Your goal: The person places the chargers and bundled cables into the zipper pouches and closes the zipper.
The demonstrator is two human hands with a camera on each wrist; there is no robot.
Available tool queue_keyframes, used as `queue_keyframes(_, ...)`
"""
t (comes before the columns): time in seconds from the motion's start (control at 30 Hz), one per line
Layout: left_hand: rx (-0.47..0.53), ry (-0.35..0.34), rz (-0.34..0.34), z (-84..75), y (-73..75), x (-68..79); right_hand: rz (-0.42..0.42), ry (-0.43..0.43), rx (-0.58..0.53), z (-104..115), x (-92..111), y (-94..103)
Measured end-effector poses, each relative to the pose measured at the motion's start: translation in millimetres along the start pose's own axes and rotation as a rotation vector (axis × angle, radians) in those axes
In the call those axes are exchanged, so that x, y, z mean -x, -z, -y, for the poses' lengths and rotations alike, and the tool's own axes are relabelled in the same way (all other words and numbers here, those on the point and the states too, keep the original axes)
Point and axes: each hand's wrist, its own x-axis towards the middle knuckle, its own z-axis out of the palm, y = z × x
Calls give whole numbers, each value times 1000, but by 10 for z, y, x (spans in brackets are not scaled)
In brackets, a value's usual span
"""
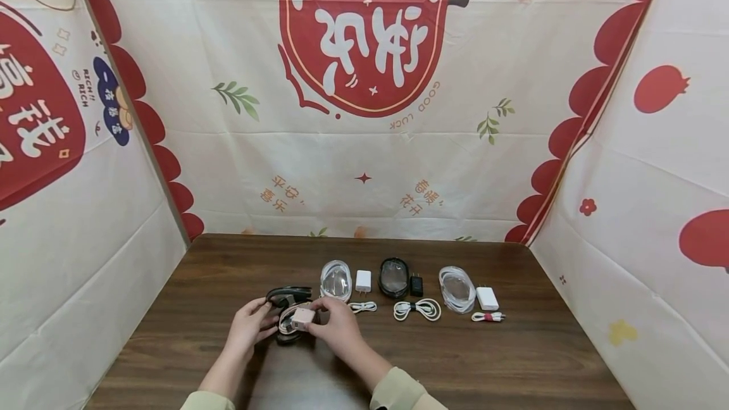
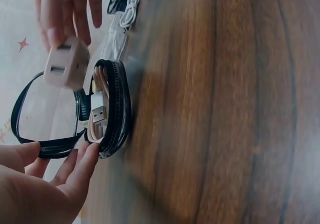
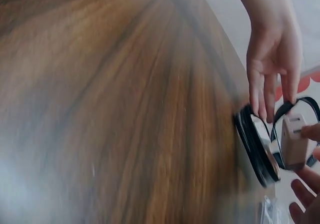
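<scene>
My left hand (image 1: 249, 326) pinches the edge of a small oval zip case (image 2: 119, 107) with black trim and clear panels. The case stands unzipped, its lid (image 2: 46, 146) swung away from the base. Inside the base sits a coiled pale pink cable (image 2: 96, 115) with a USB plug showing. Between the thumb and fingers of my right hand (image 1: 340, 326) is a pale pink two-port USB charger (image 2: 65, 64), held just over the open case. In the right wrist view the charger (image 3: 295, 140) partly covers the lid.
To the right stand a clear case with white trim (image 1: 336, 279), a white charger (image 1: 363, 280), a black case (image 1: 394, 278), a black charger (image 1: 416, 285), another clear case (image 1: 457, 289) and a white charger (image 1: 487, 298). Several tied white cables (image 1: 417, 310) lie nearer on the wooden table (image 1: 490, 366).
</scene>
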Motion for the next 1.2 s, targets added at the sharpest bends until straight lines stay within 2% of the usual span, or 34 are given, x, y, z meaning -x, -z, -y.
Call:
queue_keyframes(0.2, 5, 10, -21, 26, -48, 32, -151, -45, 155, 57, -3, -172)
queue_keyframes(0.37, 19, 17, -28, 45, -74, 50, -203, -85, 238, 101, 9, -261)
queue_keyframes(0.83, 12, 15, -22, 71, -92, 37, -151, -111, 351, 65, 18, -399)
queue_keyframes(1.07, 8, 14, -18, 69, -87, 30, -156, -18, 467, 78, 23, -412)
queue_keyframes(1.2, -6, 10, -16, 62, -86, 25, -155, 8, 495, 82, 41, -424)
